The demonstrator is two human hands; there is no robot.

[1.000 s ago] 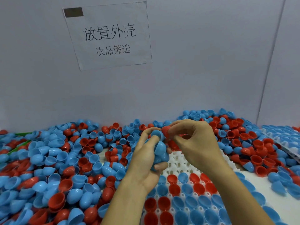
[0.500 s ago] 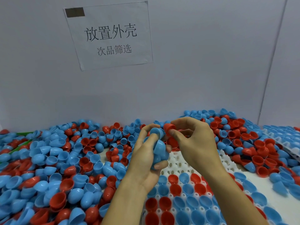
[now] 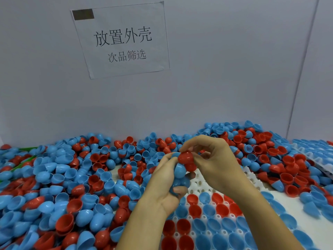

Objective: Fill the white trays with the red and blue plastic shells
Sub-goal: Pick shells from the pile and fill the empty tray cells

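Above the far edge of the white tray, the left hand curls round a clutch of blue shells, while the right hand pinches a red shell between thumb and fingertips, touching the blue ones. Empty sockets lie directly below and just beyond both hands; the right hand is nearer them. Filled sockets run toward the viewer. How many shells the left palm hides is unclear, and the tray's near end is cut off. Loose shells heap the desk.

Shells; trays; white table
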